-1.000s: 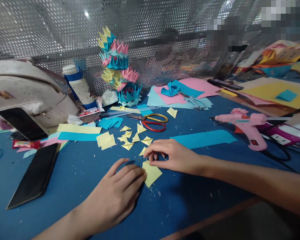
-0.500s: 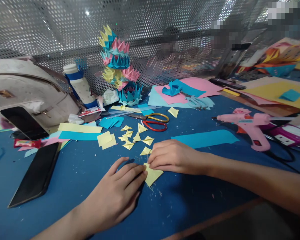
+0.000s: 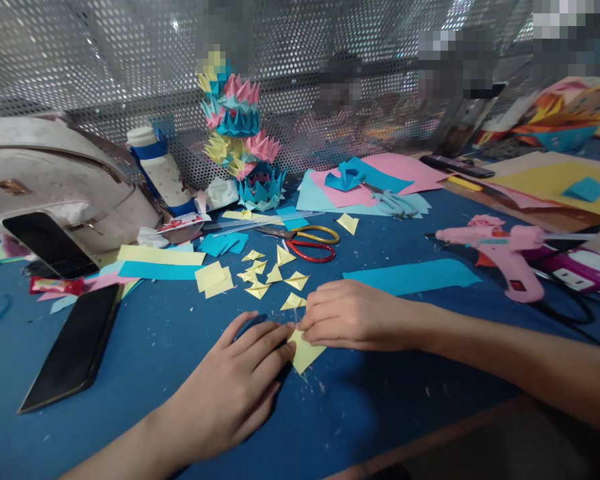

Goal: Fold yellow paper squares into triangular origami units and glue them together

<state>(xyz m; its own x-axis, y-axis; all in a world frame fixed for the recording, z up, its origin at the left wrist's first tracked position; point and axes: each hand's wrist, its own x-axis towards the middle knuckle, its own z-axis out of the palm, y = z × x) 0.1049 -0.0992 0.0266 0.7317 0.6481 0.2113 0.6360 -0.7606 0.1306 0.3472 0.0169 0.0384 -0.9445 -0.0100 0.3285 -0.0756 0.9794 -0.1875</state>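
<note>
A small square of yellow paper lies on the blue table between my hands. My left hand holds its left edge down with the fingertips, the index finger arched up and the thumb hidden beneath. At the paper's top edge, the bunched fingers of my right hand are closed on it, so that part of the sheet is covered. Just beyond my fingertips sit several folded yellow paper triangles. To their left are flat yellow squares. Scissors with one red and one yellow handle lie behind them.
A blue paper strip and a pink glue gun are on the right. Phones, a white backpack and a bottle occupy the left. Stacked folded-paper rings stand at the back by a perforated metal screen.
Both hands stay at the yellow paper. My right hand's fingertips have shifted very slightly along its top edge; the view has moved a little.
</note>
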